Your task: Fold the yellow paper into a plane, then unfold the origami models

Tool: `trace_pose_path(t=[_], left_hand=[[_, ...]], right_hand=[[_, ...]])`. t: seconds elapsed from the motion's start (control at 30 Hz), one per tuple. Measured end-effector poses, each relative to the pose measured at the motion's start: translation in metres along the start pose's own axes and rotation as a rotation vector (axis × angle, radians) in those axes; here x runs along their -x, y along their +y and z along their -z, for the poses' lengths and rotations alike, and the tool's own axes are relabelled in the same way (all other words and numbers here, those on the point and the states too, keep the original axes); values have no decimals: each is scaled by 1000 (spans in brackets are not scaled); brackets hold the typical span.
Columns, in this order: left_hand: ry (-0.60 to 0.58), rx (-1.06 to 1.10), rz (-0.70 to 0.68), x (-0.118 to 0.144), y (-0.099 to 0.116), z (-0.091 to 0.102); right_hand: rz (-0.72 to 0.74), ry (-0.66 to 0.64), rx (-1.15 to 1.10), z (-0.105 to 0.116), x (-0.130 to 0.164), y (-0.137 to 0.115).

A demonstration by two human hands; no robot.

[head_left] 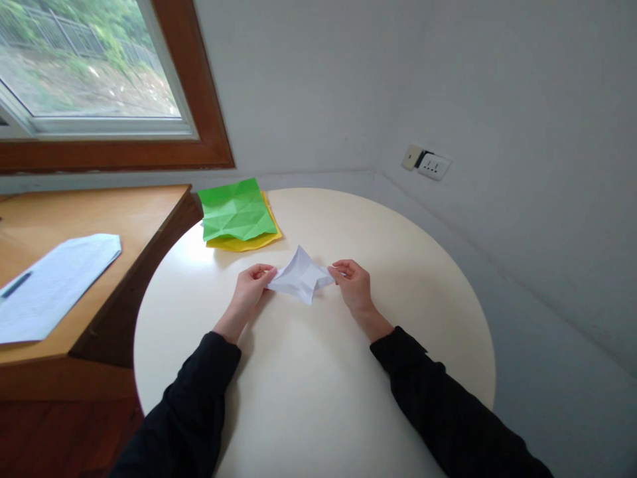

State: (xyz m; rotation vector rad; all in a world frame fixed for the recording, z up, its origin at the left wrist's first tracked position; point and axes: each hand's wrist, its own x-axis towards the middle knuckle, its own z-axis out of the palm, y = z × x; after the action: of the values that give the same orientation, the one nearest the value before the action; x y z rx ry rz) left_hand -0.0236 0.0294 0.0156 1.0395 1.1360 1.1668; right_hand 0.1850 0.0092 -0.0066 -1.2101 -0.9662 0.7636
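A creased sheet of white paper (301, 273) is stretched between my hands just over the round table, its far corner pointing up and its near corner dipping toward me. My left hand (250, 284) pinches the left corner between thumb and fingers. On the opposite side, my right hand (352, 281) grips the right corner in the same way. Fold lines run across the paper's middle. Whether its underside touches the tabletop I cannot tell.
Creased green paper (237, 209) lies on yellow paper (273, 234) at the back left of the round cream table (318, 392). A wooden desk (144, 212) to the left bears paper sheets (60, 285) and a pen (16, 284). Walls stand behind, with a socket (434, 166).
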Motion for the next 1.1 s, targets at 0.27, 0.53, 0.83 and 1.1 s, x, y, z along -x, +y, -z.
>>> trace_pose_path(t=[0.27,0.53,0.83,1.1], left_hand=[[28,22,-4,1,2,-1],[-7,-53,-45,2,2,-2],[-49,-505,-291,4,1,-5],[-91,-765,-431,12,-2,-9]], right_hand=[[-31,10,-20,3,-3,-2],[-42,3,-17,3,-4,0],[16,-18,-13,3,-2,-4],[173,-60,57,-3,9,-5]])
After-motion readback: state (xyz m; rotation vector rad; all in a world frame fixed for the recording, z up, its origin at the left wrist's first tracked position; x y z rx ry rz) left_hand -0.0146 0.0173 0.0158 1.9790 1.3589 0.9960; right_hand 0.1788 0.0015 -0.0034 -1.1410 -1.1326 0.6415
